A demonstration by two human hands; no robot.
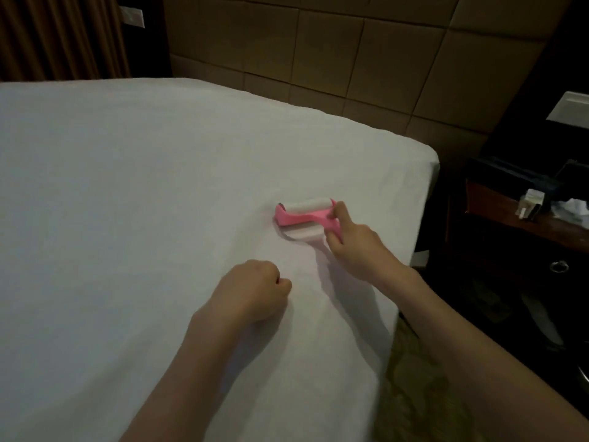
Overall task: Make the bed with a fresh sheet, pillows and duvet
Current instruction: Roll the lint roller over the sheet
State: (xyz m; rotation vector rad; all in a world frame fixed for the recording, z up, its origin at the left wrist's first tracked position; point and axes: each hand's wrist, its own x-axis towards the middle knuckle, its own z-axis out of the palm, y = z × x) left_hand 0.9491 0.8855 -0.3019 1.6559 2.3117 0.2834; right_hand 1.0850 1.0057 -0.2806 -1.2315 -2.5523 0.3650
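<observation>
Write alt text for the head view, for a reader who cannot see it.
The right hand grips a pink lint roller on a white sheet covering the bed, near its right edge. The left hand rests beside it on the sheet as a fist.

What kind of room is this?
Probably a hotel bedroom. A bed with a white sheet stands against a padded panel wall, with a dark nightstand beside it and a curtain behind. The right hand holds a pink lint roller on the sheet.
</observation>
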